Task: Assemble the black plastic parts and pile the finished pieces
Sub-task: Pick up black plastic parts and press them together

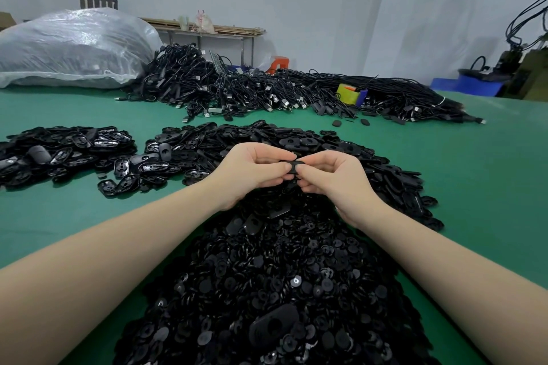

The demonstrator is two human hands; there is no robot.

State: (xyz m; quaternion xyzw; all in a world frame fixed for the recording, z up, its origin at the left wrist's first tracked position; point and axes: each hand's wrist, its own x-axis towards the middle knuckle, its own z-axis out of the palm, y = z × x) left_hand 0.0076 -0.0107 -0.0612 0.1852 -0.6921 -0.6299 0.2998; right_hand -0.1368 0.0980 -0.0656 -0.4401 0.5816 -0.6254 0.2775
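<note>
My left hand (255, 172) and my right hand (332, 178) meet above the middle of the green table (474, 187). Between their fingertips they pinch one small black plastic part (292, 165), mostly hidden by the fingers. Below my hands spreads a big heap of small round black parts (275, 284). Behind my hands lies a wide heap of flat oval black shells (296, 139). A separate pile of glossy oval black pieces (65, 151) sits at the left.
A tangle of black cables (267, 89) runs across the back of the table, with a yellow and blue object (351, 93) on it. A large clear plastic sack (71, 47) lies at the back left. Blue bins (471, 84) stand off the table at the right.
</note>
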